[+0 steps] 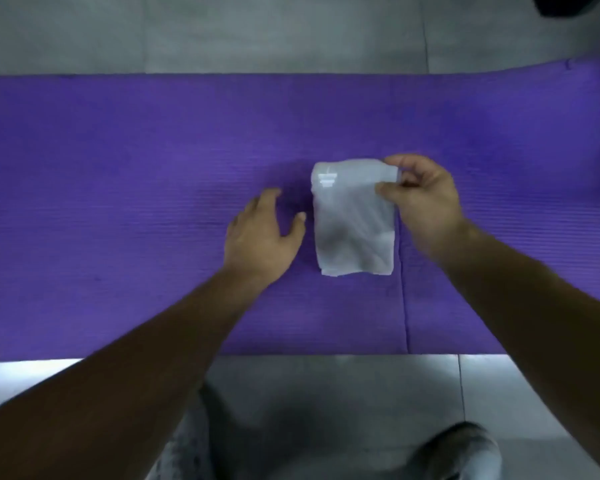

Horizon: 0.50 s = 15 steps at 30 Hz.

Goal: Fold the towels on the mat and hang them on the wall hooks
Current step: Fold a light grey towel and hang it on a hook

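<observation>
**Folding about done, hanging not started**

Pinching the far right corner of the white towel [354, 220] with the right hand [423, 199], thumb and fingers [390, 192] closed on the cloth. Folded to a small rectangle, lying mid purple mat [118, 168], far end slightly raised. Left hand [264, 233] just beside the left edge, spread, holding nothing. Likely last fold finished. No hooks or other towels in view, so hanging left to do.

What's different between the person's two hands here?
The right hand pinches the white towel at its far corner; the left hand holds nothing. The right hand's fingers are curled; the left hand's are spread and relaxed. Both are over the purple mat.
</observation>
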Motion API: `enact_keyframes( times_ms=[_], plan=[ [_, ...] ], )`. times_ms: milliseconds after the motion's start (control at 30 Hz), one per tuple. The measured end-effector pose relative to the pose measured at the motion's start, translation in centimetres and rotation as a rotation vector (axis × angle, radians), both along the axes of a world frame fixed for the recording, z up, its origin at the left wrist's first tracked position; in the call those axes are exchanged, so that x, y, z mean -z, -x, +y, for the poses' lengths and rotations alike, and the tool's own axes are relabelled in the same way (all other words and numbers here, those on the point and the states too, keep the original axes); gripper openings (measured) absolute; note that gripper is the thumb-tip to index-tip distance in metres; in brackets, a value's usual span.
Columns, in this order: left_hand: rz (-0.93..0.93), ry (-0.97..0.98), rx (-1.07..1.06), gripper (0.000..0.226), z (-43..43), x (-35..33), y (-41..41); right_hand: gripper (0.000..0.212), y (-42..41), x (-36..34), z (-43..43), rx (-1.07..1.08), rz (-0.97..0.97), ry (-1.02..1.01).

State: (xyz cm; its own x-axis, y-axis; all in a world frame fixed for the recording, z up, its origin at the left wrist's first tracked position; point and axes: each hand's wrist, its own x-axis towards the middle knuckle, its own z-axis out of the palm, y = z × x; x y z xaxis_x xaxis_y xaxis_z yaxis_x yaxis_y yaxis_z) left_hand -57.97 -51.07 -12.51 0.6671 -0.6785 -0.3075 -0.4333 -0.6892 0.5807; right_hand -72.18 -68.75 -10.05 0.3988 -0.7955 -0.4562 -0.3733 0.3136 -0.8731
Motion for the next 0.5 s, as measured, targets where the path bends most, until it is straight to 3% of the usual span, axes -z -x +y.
enact_keyframes(
  times_ms=[233, 367, 500],
  plan=[
    [0.129, -0.080, -0.017, 0.044, 6.0, -20.3, -5.7, 0.014, -2.5, -21.3, 6.9, -0.003, 0.064, 0.131],
    [0.164, -0.085, 0.047, 0.065, 8.7, -34.8, -9.5, 0.013, -5.1, -36.4, 8.1, -0.037, 0.077, 0.217],
    [0.073, -0.121, 0.142, 0.078, 9.8, -48.3, -14.4, 0.020, -7.9, -50.3, 8.3, -0.043, 0.009, 0.261]
  ],
)
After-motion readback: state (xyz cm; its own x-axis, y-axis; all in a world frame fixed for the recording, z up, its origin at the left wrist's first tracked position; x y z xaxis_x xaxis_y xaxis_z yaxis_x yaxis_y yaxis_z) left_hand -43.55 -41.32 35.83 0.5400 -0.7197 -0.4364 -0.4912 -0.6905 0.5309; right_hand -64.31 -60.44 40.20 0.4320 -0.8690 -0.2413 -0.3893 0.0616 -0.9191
